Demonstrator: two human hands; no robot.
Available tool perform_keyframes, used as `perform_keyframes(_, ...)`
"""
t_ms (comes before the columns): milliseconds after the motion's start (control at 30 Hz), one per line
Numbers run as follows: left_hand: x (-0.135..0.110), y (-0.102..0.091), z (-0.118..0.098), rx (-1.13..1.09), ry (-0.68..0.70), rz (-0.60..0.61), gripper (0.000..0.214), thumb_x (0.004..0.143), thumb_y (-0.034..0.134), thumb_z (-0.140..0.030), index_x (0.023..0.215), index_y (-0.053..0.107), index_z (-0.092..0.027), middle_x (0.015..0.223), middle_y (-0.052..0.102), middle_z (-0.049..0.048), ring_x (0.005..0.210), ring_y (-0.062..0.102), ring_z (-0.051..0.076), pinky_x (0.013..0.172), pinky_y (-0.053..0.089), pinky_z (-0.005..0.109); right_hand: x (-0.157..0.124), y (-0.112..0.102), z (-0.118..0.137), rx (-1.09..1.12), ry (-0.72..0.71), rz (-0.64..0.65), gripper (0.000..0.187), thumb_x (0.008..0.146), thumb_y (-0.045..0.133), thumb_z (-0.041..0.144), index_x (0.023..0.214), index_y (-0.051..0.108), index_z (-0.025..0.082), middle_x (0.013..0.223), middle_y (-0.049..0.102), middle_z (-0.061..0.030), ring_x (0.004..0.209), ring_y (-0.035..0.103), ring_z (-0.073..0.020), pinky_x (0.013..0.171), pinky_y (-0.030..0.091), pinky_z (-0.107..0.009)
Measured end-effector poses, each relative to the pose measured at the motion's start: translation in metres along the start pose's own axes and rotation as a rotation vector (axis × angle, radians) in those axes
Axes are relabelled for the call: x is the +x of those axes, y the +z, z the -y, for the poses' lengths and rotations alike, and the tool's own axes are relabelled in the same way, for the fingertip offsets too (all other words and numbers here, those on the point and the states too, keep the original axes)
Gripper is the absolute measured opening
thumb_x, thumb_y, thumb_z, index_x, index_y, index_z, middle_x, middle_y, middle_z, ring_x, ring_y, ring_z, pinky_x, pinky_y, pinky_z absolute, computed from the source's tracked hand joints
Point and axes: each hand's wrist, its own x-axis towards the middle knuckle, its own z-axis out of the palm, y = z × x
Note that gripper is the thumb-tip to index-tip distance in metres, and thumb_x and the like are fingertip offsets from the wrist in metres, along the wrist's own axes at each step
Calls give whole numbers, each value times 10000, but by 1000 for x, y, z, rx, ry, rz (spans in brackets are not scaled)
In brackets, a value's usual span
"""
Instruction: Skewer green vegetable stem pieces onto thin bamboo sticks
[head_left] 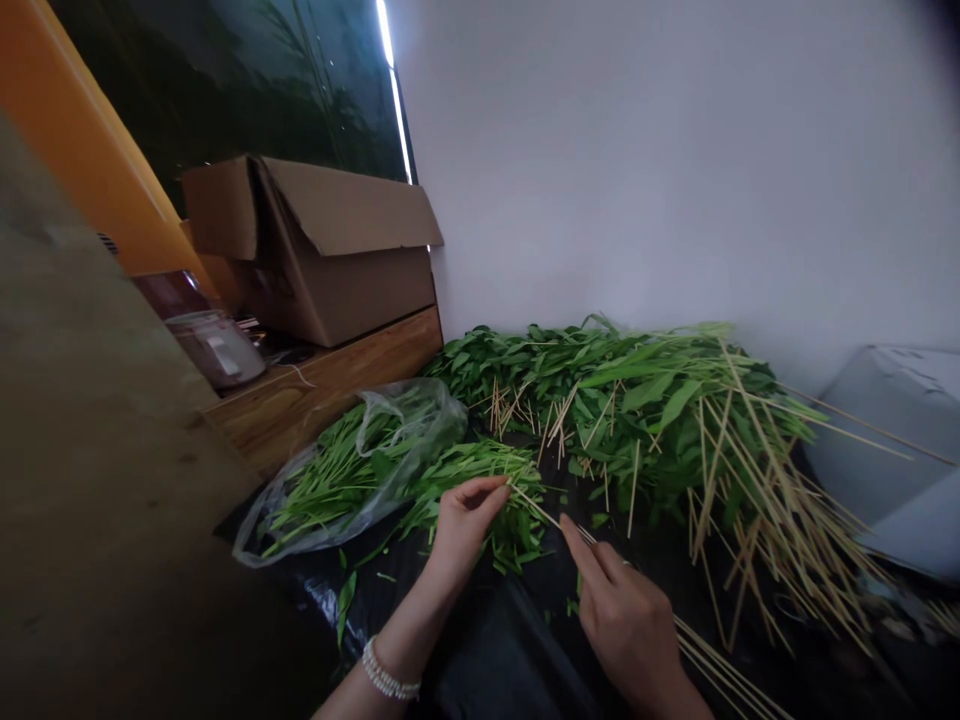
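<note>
My left hand [461, 525], with a white bead bracelet on the wrist, pinches the tip of a thin bamboo skewer [534, 504] beside a small bundle of green stems [472, 480]. My right hand [626, 620] is closed on a bunch of bamboo skewers [720, 670] that run back toward the lower right, its forefinger pointing along them. Both hands work over a black plastic sheet [487, 650].
A large heap of leafy greens threaded on skewers [660, 410] lies against the white wall. A clear plastic bag of green stems [352, 470] sits at the left. A cardboard box [330, 250] and a lidded jar [217, 345] stand on a wooden ledge. A grey box [892, 440] is at right.
</note>
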Motion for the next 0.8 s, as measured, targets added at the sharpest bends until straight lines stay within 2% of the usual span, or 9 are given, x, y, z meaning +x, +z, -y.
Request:
perform_keyframes(167,1,-1,3,174,170,22,172,711,736,-294,804,775,-155,808,727,76,770,641,197,712,482,280,-1,2,1,10,1,3,522,879,356,60,1384,443,160,728,577,-5,536,499,-105,554,354,-271)
perform_keyframes(333,-1,1,0,249,243,29,147,740,709,-277,803,775,-162,764,709,62,732,634,185,660,472,260,-2,3,3,28,12,11,506,886,347,73,1376,448,149,756,599,-20,536,514,-111,544,384,-260)
perform_keyframes(400,-1,1,-1,227,210,37,163,744,711,-290,823,772,-162,794,721,66,757,641,190,687,479,264,-1,3,3,45,13,6,497,892,340,79,1371,456,144,764,605,-25,529,514,-110,547,397,-253)
perform_keyframes(533,0,0,-1,59,54,74,250,745,718,-343,911,758,-161,840,744,66,789,652,184,754,486,272,1,2,3,67,4,-8,485,901,332,80,1364,468,135,778,614,-34,539,529,-106,552,412,-240)
perform_keyframes(800,-4,5,-4,-94,-115,164,240,693,772,-380,711,747,-142,723,714,39,676,598,124,666,448,209,2,2,2,69,-22,-80,401,932,346,88,1282,540,98,806,653,-54,567,561,-105,601,440,-236)
